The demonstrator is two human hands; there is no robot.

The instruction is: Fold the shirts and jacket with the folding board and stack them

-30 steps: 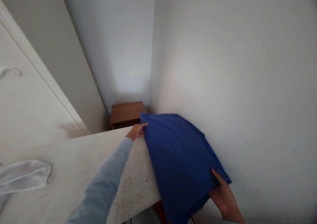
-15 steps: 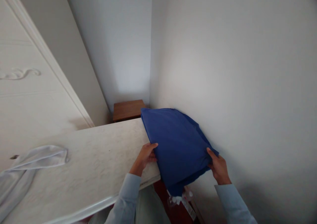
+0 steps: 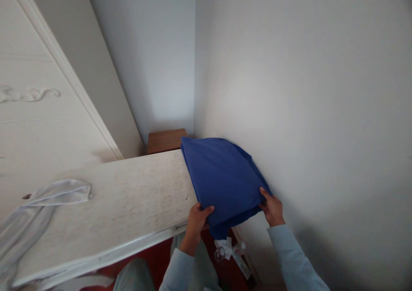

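A folded blue cloth [image 3: 222,175] lies on the right end of a whitish worn tabletop [image 3: 128,201], against the wall, with its near edge hanging over the table's front. My left hand [image 3: 198,220] grips the cloth's near left corner, thumb on top. My right hand [image 3: 272,207] pinches the near right corner, fingers closed on the fabric. Both sleeves are light blue.
A white cloth [image 3: 41,201] is draped over the table's left end. A small brown wooden cabinet [image 3: 165,140] stands in the far corner behind the table. A white panelled door [image 3: 35,106] rises at left. Crumpled plastic [image 3: 225,248] lies on the red floor below.
My left hand left the cloth's far corner and came back to its near left corner. My right hand moved inward and up. The cloth's hanging near part was drawn up and folded shorter.
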